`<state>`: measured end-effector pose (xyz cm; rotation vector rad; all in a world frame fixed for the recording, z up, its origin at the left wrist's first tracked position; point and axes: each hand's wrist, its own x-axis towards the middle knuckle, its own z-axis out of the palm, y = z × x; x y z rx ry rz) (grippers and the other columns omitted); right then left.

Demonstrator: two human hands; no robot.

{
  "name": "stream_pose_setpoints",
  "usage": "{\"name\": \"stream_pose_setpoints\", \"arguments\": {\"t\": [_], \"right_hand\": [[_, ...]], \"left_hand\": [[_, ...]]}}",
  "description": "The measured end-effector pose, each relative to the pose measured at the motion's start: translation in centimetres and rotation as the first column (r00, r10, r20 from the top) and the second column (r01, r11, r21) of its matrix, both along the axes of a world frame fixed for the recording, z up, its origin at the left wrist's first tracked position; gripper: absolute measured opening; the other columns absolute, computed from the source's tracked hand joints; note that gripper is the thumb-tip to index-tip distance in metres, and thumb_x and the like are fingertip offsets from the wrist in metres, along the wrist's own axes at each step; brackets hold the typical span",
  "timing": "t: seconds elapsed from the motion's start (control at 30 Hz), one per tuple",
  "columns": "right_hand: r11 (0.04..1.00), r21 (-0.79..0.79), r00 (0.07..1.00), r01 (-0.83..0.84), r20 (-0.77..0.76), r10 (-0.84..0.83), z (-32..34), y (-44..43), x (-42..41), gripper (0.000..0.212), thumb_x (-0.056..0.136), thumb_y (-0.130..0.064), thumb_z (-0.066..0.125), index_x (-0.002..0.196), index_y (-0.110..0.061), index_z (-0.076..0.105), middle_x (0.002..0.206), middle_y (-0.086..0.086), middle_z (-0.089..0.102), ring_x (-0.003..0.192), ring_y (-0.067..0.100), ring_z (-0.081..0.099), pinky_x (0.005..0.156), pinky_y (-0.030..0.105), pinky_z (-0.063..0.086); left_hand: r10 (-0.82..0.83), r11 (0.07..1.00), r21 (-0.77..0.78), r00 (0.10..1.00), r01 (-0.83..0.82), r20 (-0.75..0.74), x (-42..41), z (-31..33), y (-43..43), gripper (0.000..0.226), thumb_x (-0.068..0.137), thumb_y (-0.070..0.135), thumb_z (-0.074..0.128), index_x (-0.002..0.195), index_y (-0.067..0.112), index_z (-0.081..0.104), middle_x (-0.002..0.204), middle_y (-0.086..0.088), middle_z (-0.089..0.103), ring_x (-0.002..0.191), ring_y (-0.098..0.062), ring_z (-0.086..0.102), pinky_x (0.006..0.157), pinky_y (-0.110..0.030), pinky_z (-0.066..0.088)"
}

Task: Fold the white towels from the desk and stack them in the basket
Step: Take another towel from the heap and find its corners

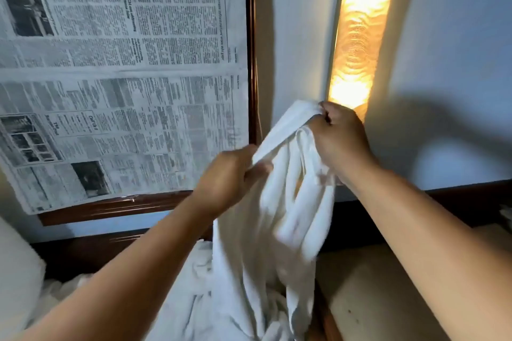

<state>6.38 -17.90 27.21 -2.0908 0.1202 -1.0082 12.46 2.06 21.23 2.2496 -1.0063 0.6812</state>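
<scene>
**Towel** [277, 216]: white, one. Held up in front of the wall with its top edge stretched between the two hands. The rest hangs in loose folds, and the lower end reaches the pile [191, 299].

**Left hand** [232, 171]: fingers curled, pinching the lower end of the top edge.

**Right hand** [342, 137]: fingers curled tightly round the bunched upper corner.

**Pile:** crumpled white cloth lying just left of the wooden left edge of the desk [374, 291], which I take the beige top to be.

**Basket:** not in view.

**Step, as judged:** opening out one towel before its first fold.

**Next move, as judged:** find both top corners, pull the edge taut, let the cloth hang flat, then bring the corners together.

**Also present:** newspaper [119, 63] and a wall light [360, 30].
</scene>
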Motion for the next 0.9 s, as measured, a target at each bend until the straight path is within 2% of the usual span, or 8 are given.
{"name": "stream_pose_setpoints", "arguments": {"t": [0.2, 0.37, 0.43, 0.53, 0.63, 0.77, 0.83, 0.9], "right_hand": [[0.844, 0.489, 0.924, 0.22, 0.173, -0.341, 5.4, -12.1, -8.4, 0.014, 0.098, -0.024, 0.049, 0.101, -0.02, 0.062, 0.082, -0.002, 0.053, 0.066, 0.008, 0.052, 0.062, 0.02, 0.043], [0.679, 0.554, 0.699, 0.483, 0.223, -0.679, 6.4, -24.6, -18.2, 0.048, 0.094, -0.028, 0.043, 0.132, -0.001, 0.055, 0.122, 0.017, 0.063, 0.11, 0.031, 0.063, 0.09, 0.032, 0.052], [0.657, 0.442, 0.626, 0.61, 0.239, -0.742, 6.9, -27.6, -22.8, 0.046, 0.093, -0.026, 0.037, 0.13, -0.008, 0.058, 0.122, 0.008, 0.063, 0.11, 0.019, 0.062, 0.093, 0.022, 0.049], [0.609, 0.188, 0.558, 0.77, 0.263, -0.787, 8.1, -31.7, -30.1, 0.036, 0.086, -0.029, 0.037, 0.095, -0.003, 0.061, 0.088, 0.008, 0.06, 0.081, 0.02, 0.056, 0.077, 0.042, 0.05], [0.56, 0.021, 0.541, 0.828, 0.231, -0.808, 9.0, -36.3, -37.3, 0.027, 0.094, -0.026, 0.041, 0.096, -0.006, 0.058, 0.087, 0.009, 0.061, 0.08, 0.027, 0.056, 0.068, 0.036, 0.043], [0.687, -0.131, 0.698, 0.715, 0.181, -0.693, 9.3, -39.2, -43.3, 0.029, 0.098, -0.023, 0.053, 0.126, -0.022, 0.056, 0.113, -0.01, 0.06, 0.091, 0.007, 0.057, 0.067, 0.006, 0.038], [0.771, -0.152, 0.781, 0.618, 0.004, -0.625, 8.7, -41.7, -45.4, 0.036, 0.098, -0.031, 0.057, 0.133, -0.031, 0.053, 0.111, -0.015, 0.06, 0.091, 0.003, 0.058, 0.07, 0.01, 0.042], [0.791, -0.221, 0.791, 0.571, -0.111, -0.602, 7.8, -44.9, -47.3, 0.02, 0.097, -0.025, 0.055, 0.115, -0.023, 0.064, 0.091, -0.009, 0.068, 0.074, 0.007, 0.061, 0.061, 0.022, 0.046]], "left_hand": [[0.038, 0.997, 0.082, 0.881, 0.001, -0.472, 0.4, -11.7, -7.1, 0.01, 0.099, 0.028, 0.059, 0.096, 0.022, 0.067, 0.086, 0.005, 0.063, 0.094, -0.026, 0.067, 0.067, -0.027, 0.033], [-0.006, 0.984, -0.165, 0.913, -0.068, -0.409, -1.8, -6.6, -16.4, 0.015, 0.096, 0.009, 0.053, 0.093, 0.012, 0.067, 0.087, -0.009, 0.068, 0.093, -0.034, 0.065, 0.068, -0.03, 0.033], [-0.174, 0.951, -0.294, 0.948, 0.092, -0.266, -5.2, -1.3, -23.2, 0.021, 0.093, 0.006, 0.052, 0.097, 0.014, 0.071, 0.089, -0.005, 0.072, 0.087, -0.024, 0.064, 0.068, -0.026, 0.034], [-0.412, 0.854, -0.39, 0.905, 0.344, -0.104, -12.4, 7.1, -34.5, 0.023, 0.09, 0.01, 0.052, 0.075, 0.023, 0.061, 0.068, 0.01, 0.06, 0.07, -0.012, 0.058, 0.063, -0.02, 0.035], [-0.593, 0.729, -0.456, 0.804, 0.511, -0.046, -21.7, 14.4, -44.7, 0.021, 0.086, 0.011, 0.051, 0.067, 0.021, 0.054, 0.057, 0.011, 0.049, 0.057, -0.008, 0.046, 0.055, -0.019, 0.034], [-0.679, 0.616, -0.429, 0.722, 0.661, 0.138, -31.4, 19.8, -53.2, 0.02, 0.077, 0.024, 0.05, 0.067, 0.009, 0.057, 0.058, -0.003, 0.053, 0.058, -0.018, 0.045, 0.055, -0.03, 0.04], [-0.691, 0.618, -0.328, 0.693, 0.714, 0.207, -34.9, 20.4, -56.6, 0.017, 0.076, 0.022, 0.052, 0.069, 0.008, 0.06, 0.057, -0.001, 0.051, 0.058, -0.02, 0.047, 0.056, -0.033, 0.042], [-0.696, 0.633, -0.227, 0.672, 0.74, 0.251, -37.3, 20.2, -59.6, 0.019, 0.072, 0.018, 0.048, 0.073, 0.009, 0.064, 0.059, -0.001, 0.053, 0.062, -0.024, 0.054, 0.056, -0.033, 0.046]]}}
